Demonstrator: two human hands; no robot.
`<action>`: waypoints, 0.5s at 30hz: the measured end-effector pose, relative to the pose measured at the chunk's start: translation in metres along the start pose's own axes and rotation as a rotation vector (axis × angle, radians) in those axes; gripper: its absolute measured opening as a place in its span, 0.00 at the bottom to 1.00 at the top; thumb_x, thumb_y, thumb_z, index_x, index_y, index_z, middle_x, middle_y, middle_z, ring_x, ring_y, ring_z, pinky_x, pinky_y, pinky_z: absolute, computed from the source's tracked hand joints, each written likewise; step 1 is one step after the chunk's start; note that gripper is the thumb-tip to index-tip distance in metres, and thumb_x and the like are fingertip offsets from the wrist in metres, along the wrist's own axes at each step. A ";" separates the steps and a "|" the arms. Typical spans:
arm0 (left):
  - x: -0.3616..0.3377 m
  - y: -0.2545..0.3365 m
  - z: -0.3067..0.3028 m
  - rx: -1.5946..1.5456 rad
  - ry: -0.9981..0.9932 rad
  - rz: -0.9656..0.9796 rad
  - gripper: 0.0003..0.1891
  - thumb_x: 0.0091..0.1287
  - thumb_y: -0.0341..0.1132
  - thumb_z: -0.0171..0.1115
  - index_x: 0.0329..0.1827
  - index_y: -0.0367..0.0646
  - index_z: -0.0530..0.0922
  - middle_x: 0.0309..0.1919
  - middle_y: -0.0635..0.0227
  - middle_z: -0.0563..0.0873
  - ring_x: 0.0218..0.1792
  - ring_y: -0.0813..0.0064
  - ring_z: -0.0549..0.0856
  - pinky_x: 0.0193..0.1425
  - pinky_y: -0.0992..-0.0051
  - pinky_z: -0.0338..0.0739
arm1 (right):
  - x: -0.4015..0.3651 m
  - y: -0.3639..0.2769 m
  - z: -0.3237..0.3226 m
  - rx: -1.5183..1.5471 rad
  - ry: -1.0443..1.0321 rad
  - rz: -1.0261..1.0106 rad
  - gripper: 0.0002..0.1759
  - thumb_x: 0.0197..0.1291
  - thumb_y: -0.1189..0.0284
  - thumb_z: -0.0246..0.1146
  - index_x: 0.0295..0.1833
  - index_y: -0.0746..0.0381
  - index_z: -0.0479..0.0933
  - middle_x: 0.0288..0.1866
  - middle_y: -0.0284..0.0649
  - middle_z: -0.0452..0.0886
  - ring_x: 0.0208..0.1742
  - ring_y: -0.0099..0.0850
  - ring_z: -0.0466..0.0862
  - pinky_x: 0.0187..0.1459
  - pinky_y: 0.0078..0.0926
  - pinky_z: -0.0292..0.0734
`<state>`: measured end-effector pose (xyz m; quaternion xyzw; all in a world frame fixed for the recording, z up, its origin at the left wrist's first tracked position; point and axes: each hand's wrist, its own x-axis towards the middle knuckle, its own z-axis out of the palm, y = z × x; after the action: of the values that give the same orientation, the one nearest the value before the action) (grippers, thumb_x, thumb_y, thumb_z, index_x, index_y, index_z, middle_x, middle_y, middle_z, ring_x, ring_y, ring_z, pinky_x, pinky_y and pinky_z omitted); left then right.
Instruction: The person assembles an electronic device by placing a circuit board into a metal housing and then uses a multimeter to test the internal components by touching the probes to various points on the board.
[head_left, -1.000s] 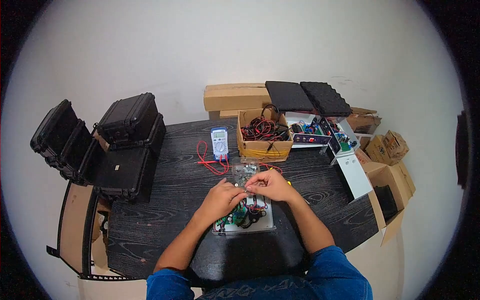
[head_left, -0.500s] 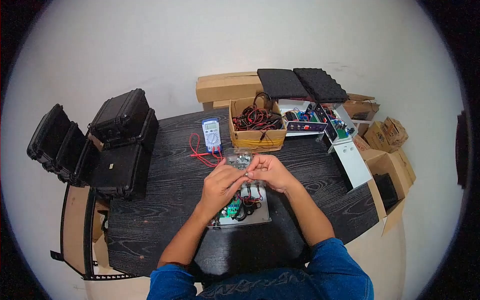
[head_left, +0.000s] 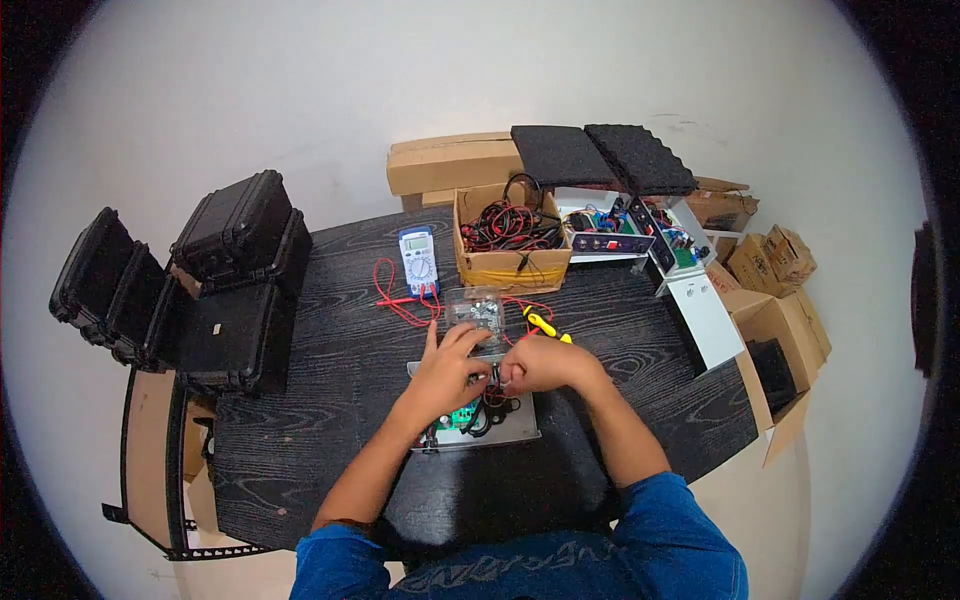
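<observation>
An opened electronics enclosure [head_left: 520,424] lies in front of me, with a green circuit board [head_left: 462,415] and dark and red wires inside. My left hand [head_left: 440,378] rests over its far left edge, fingers spread, thumb by the far panel. My right hand [head_left: 543,364] is closed in a pinch at that panel, beside the wires; whatever small part it grips is hidden. Just beyond my fingers sits a clear plastic box [head_left: 474,308] of small metal hardware. A yellow-handled tool [head_left: 540,321] lies to its right.
A blue-and-white multimeter [head_left: 419,262] with red leads lies behind to the left. Behind stands a cardboard box [head_left: 512,276] of cables. More open enclosures [head_left: 605,240] are at the back right. Black hard cases [head_left: 235,335] fill the left side; cartons [head_left: 775,370] stand at right.
Both hands have come down from above the clear box to the enclosure's far panel. My left fingers have spread. The clear box and yellow-handled tool are now more exposed.
</observation>
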<state>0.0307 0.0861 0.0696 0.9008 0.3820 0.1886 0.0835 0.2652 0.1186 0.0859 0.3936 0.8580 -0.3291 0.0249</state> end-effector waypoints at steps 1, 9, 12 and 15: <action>0.000 0.001 0.002 0.013 -0.017 -0.016 0.09 0.57 0.39 0.79 0.40 0.54 0.92 0.72 0.66 0.78 0.79 0.54 0.68 0.80 0.23 0.47 | 0.004 0.001 0.006 -0.027 -0.064 0.105 0.18 0.53 0.61 0.78 0.47 0.58 0.89 0.38 0.41 0.91 0.40 0.41 0.90 0.45 0.37 0.84; -0.003 -0.004 0.014 -0.031 -0.072 -0.172 0.09 0.56 0.42 0.81 0.40 0.62 0.94 0.78 0.66 0.72 0.83 0.49 0.59 0.76 0.15 0.34 | 0.005 0.000 0.011 -0.127 -0.104 0.108 0.22 0.52 0.58 0.79 0.51 0.56 0.90 0.41 0.44 0.91 0.47 0.44 0.90 0.51 0.42 0.84; -0.003 -0.002 0.014 -0.047 -0.090 -0.211 0.09 0.56 0.42 0.81 0.40 0.62 0.94 0.79 0.66 0.72 0.83 0.48 0.59 0.75 0.14 0.33 | 0.004 -0.003 0.010 -0.138 -0.096 0.097 0.22 0.52 0.58 0.79 0.51 0.56 0.90 0.43 0.44 0.91 0.48 0.45 0.90 0.52 0.42 0.84; -0.003 -0.002 0.014 -0.054 -0.110 -0.241 0.09 0.56 0.42 0.81 0.40 0.63 0.94 0.79 0.65 0.71 0.84 0.47 0.58 0.75 0.14 0.32 | 0.007 0.002 0.015 -0.158 -0.110 0.103 0.21 0.53 0.57 0.78 0.51 0.56 0.90 0.45 0.45 0.91 0.49 0.45 0.90 0.52 0.43 0.84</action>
<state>0.0338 0.0853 0.0553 0.8549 0.4770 0.1376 0.1508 0.2582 0.1154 0.0707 0.4152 0.8572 -0.2800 0.1200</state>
